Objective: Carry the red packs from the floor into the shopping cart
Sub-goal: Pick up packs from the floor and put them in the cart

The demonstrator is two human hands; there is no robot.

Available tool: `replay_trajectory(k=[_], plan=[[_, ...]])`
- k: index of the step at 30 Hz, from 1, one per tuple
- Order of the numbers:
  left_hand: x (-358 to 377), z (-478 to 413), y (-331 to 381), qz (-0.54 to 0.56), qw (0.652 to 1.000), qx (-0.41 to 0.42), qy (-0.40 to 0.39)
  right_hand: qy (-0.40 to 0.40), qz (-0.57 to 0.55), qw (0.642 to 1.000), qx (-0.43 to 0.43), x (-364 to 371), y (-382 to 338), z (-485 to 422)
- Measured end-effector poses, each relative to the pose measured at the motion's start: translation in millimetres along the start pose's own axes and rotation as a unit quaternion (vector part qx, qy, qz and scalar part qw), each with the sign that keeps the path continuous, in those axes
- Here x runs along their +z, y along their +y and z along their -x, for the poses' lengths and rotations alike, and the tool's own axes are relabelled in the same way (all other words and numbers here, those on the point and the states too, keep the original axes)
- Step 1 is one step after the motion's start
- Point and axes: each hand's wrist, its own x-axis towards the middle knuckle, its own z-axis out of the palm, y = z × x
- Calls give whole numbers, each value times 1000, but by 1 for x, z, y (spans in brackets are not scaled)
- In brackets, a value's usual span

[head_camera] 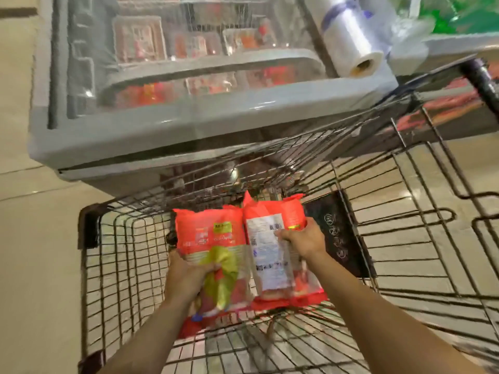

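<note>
Standing over the shopping cart (116, 265), the person has both arms down inside its wire basket, which sits just in front of a chest freezer (162, 141) with a roll of plastic bags (351, 41) on its lid. Two red packs lie side by side within the basket, touching along their inner edges, long axes running away from the body toward the freezer. The left hand (189, 276) is closed on the near end of the left pack (208, 233), so most of that pack lies beyond the grip. The right hand (302, 240) is clamped over the far-right edge of the right pack (270, 255), with much of the pack nearer the body than the grip.

Left pack: red upper panel, yellow-green lower graphic, face up. Right pack: white label with barcode showing, back up. Whether either rests on the basket floor cannot be told; release appears to be the remaining step.
</note>
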Motion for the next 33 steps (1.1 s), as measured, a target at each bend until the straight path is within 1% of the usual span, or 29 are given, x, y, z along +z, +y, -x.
replay_trajectory(k=[1,2,4,6,8,9,10,12,14,16,18,20,22,23,24,25,27,28,29,30,31,33], plan=[[1,-2,7,7,1000,19,-1,-1,0,1000,-5,-2,-8,-1],[2,-5,14,6,1000,19,-5,-4,-4,1000,-11,-3,-13,-6],[24,-51,0,11,1000,-9,10,-4,0,1000,-6,22,-10,-49],[26,-65,11,31,999,-2,10,2,-3,1000,-7,24,-23,-57],[52,-109,-24,33,999,-13,21,2,8,1000,-4,50,-7,-100],[55,-113,-24,37,999,-14,20,5,23,1000,-9,51,-4,-112],[66,-128,-41,46,998,-31,12,-1,35,999,-3,61,5,-128],[74,-118,-32,42,998,-37,6,-9,55,998,0,69,4,-136],[81,-132,-44,21,999,-41,10,-4,96,995,-7,81,7,-141],[83,-147,-58,-17,1000,-10,12,13,172,984,-35,86,7,-138],[93,-182,-97,-90,996,18,18,-11,251,967,-37,89,10,-134],[89,-176,-98,-152,987,38,16,-40,295,954,-45,80,7,-115],[84,-152,-78,-209,976,65,-7,-52,314,946,-57,82,15,-110],[75,-125,-51,-237,967,94,-6,-54,331,938,-83,73,9,-97],[68,-104,-27,-260,960,102,-9,-61,344,932,-97,64,-2,-84],[68,-97,-20,-284,952,113,-13,-68,357,924,-114,65,-1,-80],[50,-49,31,-316,933,171,-2,-61,387,904,-172,36,-30,-44],[51,-42,38,-349,918,187,-1,-57,397,896,-189,36,-34,-37],[42,-12,60,-379,897,228,12,-37,404,884,-233,20,-46,-15],[31,15,80,-404,880,251,11,-26,412,875,-253,3,-60,9],[31,18,85,-434,860,268,11,-21,422,865,-270,2,-63,12],[7,75,121,-459,830,312,52,17,425,841,-336,-32,-96,64]])
